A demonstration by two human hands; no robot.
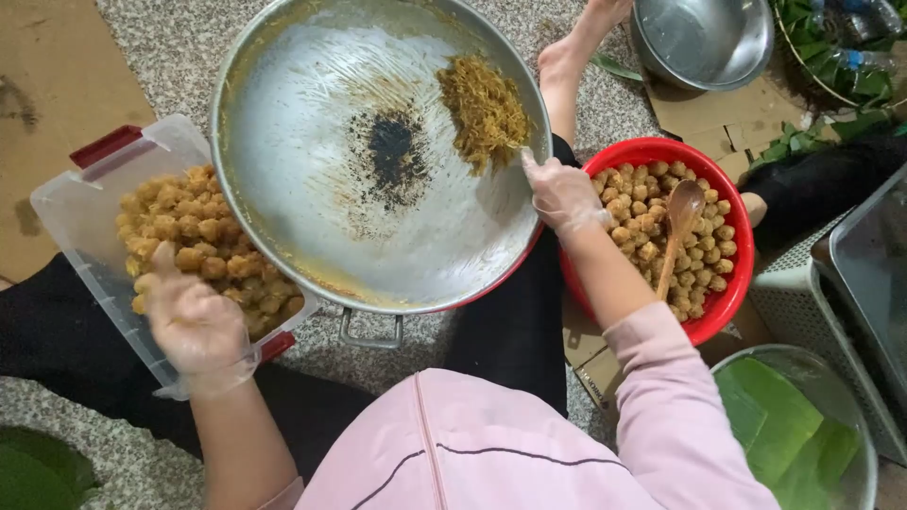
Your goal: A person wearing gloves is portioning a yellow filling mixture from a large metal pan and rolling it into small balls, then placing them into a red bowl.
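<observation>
Filling (484, 109) sits near the pan (283, 142) rim; the right hand (564, 194), curled, pinches some. It could spill over. The left hand (194, 321), loosely cupped, rests on balls (203, 241) in the box (76, 208).

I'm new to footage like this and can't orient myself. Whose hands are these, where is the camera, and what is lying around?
The camera sits on a person's head, looking down at their lap and the floor. Both hands wear thin clear gloves. The left hand rests in a clear plastic box with red clips full of small brown balls. The right hand touches the rim of a big round metal pan holding a shredded yellow-brown filling. Beside it, a red plastic bowl holds more balls and a wooden spoon. Green leaves lie in a metal bowl.
</observation>
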